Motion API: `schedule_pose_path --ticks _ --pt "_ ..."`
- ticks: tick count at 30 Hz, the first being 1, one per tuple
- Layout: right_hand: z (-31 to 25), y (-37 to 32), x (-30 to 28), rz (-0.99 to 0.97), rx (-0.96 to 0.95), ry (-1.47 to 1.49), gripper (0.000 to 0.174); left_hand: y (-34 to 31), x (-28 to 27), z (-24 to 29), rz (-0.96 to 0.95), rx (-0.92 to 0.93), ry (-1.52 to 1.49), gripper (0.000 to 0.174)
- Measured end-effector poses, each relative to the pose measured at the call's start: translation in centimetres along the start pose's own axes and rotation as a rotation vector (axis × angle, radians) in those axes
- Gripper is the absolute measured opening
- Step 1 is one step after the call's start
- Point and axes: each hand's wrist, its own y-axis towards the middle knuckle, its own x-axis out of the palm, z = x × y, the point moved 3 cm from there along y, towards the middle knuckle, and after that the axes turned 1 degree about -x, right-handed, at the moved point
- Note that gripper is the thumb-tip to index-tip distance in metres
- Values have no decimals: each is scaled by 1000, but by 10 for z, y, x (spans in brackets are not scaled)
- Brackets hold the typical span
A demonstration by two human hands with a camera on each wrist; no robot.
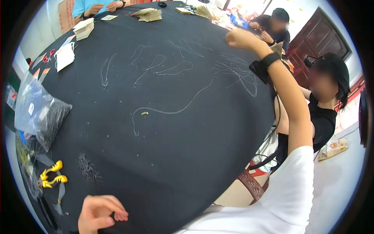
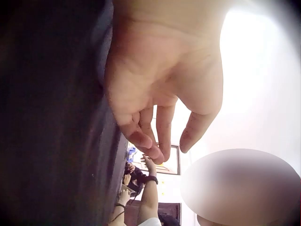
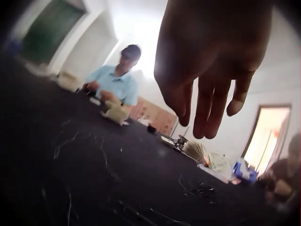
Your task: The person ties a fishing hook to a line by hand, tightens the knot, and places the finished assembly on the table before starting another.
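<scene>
Loosely bent, the fingers of our left hand hang with the thumb set apart from them at the near edge of the smooth, dark tabletop, and we see nothing between them. Just beyond lies a matted pile of short dark strands, wiry and tangled, apart from our fingertips. To its left we have a tool with curvy, glossy yellow handles, and farther up, a crinkled clear plastic bag bulging with a dark, stringy mass.

Our right hand is raised near the far right side, its fingers nearly straight and close together, the thumb a little apart; we see nothing in its hold. Below it, a loose bundle of thin, pale cords spreads on the dark surface, fine as thread and looped at one end.

Across the middle, one long cord winds in a flattened S, beside a tiny yellow piece. Beyond it we see slender looped cords laid apart, and toward the far left edge a soft, creased white pouch.
</scene>
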Motion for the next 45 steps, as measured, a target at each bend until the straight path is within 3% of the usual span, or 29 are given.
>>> schedule_pose_path --ticks 3,9,13,15,19,23,25,27,29,31,33,35,38,40,43,45 --pt "-54 -35 -6 -375 15 41 18 -7 2 -5 -67 -43 35 28" --pt "-113 -95 9 -222 -156 -3 21 -7 5 -9 -73 23 368 31" --pt "-120 -108 24 -58 -110 -29 14 -7 10 -12 -122 91 563 30" --pt "-130 -124 22 232 -261 4 9 -11 18 -12 -150 115 629 27" --pt "-130 -99 2 24 -112 -206 14 -12 27 4 -129 135 722 25" --pt "-176 -97 -7 191 -328 26 14 -12 15 -12 -84 79 404 25" --pt "-231 -92 -35 199 -500 42 14 -8 14 -13 -51 133 429 29" --pt "-297 -96 -65 258 -710 259 12 -5 18 -9 28 270 442 36" --pt "-361 -99 -85 175 -900 547 9 -7 15 -5 192 342 378 43" --pt "-404 -101 -112 -122 -1109 939 10 -8 2 -1 164 357 313 47" --pt "-425 -80 -131 -283 -1118 1033 12 -15 2 3 148 340 332 51" --pt "-416 -62 -170 1 -966 1052 12 -13 4 10 161 364 302 53" --pt "-404 -37 -190 56 -771 1707 24 -12 -4 13 84 297 171 57" --pt "-409 -45 -181 -26 -715 1637 19 -11 -10 12 69 292 142 58" --pt "-420 -67 -143 56 -544 1457 12 -11 -4 12 161 374 229 59" --pt "-432 -76 -113 -103 -469 1752 13 -11 1 9 113 356 209 60"
